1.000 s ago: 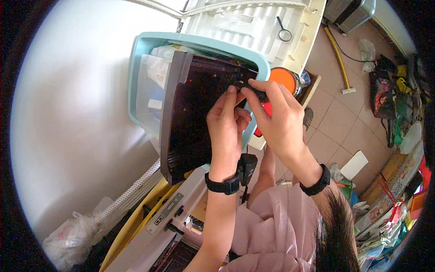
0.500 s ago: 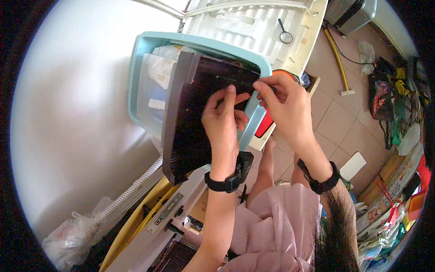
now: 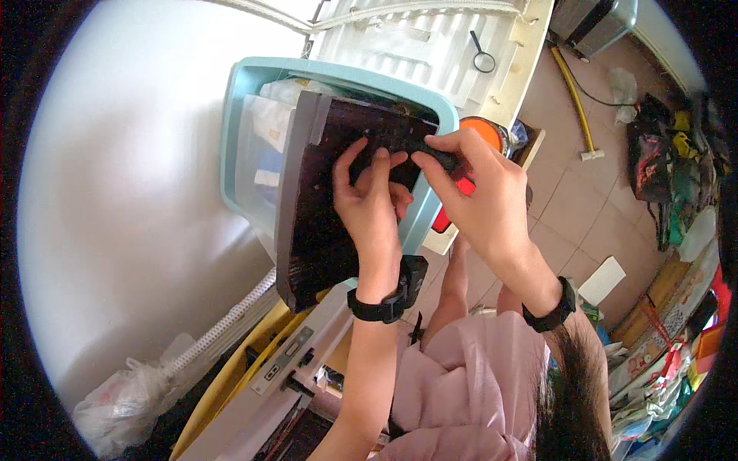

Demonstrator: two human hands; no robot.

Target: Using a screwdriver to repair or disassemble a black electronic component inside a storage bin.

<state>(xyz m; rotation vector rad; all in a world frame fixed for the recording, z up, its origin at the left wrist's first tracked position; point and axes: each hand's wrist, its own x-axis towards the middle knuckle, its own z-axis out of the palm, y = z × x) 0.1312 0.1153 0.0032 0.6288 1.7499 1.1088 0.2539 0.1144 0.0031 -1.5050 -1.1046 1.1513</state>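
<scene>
A large dark panel-like piece (image 3: 311, 253) with a grey edge leans in a clear bin with a pale blue rim (image 3: 231, 146). Over its dark face is my left hand (image 3: 370, 207), fingers apart and bent, the fingertips close to or touching dark parts near the panel's upper end. To its right, my right hand (image 3: 492, 184) pinches a small black piece (image 3: 440, 156) between thumb and fingers. The piece's far end blends into the dark background, so its full shape is hidden. Both wrists wear black straps.
Behind the bin, a magnifying glass (image 3: 483, 60) lies on a white ridged surface (image 3: 430, 54). An orange round object (image 3: 484, 132) is beside the bin. A yellow-handled mallet (image 3: 576, 100) lies on the tiled floor. Bags and clutter (image 3: 661, 161) line the right side.
My left hand has shifted slightly left and its fingers have spread. The right hand has moved a little left and lower, and the black piece in its pinch now shows more.
</scene>
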